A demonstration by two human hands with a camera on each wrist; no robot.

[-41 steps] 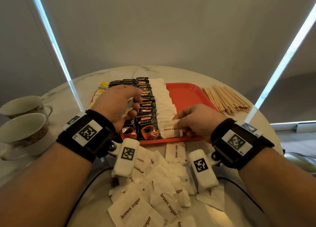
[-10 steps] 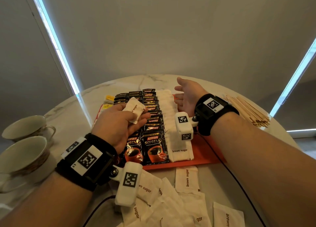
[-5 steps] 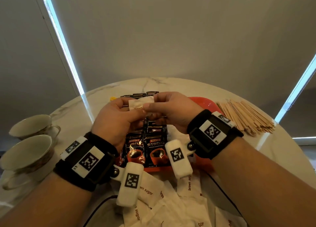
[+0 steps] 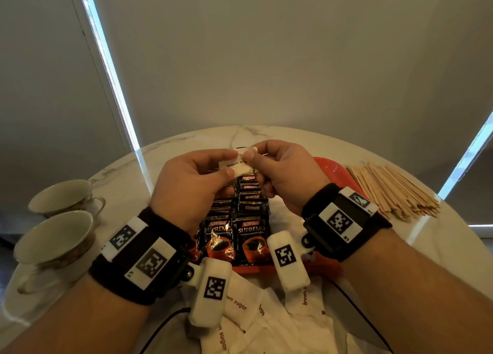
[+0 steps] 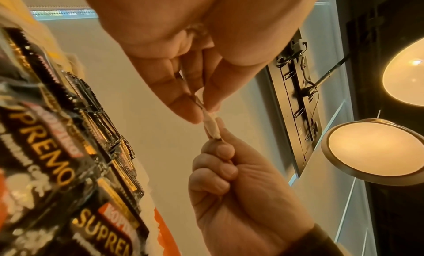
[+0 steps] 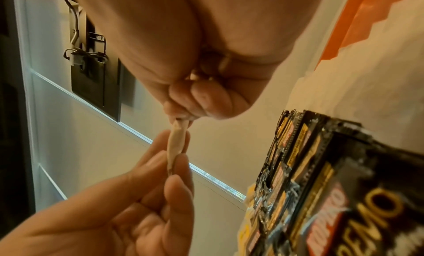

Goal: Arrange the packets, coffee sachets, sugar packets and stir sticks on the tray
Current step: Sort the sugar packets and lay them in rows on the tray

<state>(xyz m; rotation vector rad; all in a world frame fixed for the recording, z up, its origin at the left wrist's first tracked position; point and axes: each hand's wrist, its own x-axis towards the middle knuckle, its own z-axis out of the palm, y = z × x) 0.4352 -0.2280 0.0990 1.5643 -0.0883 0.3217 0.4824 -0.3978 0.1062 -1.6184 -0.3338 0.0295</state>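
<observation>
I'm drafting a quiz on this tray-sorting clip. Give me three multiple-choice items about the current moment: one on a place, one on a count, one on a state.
1. Where does the pile of wooden stir sticks lie?
A. on the marble table, right of the red tray
B. inside a cup
C. on the coffee sachets

2. How many white teacups stand at the left?
A. one
B. two
C. four

3. How is the white brown sugar packet held?
A. flat on the tray
B. by the left hand alone
C. pinched between left hand and right hand

Answers: 1 A, the sticks lie beside the tray; 2 B, two cups show; 3 C, both wrist views show fingertips gripping it.

Coffee sachets [image 4: 252, 236]: "KOPIKO SUPREMO"; sugar packets [image 4: 238, 304]: "brown sugar".
</observation>
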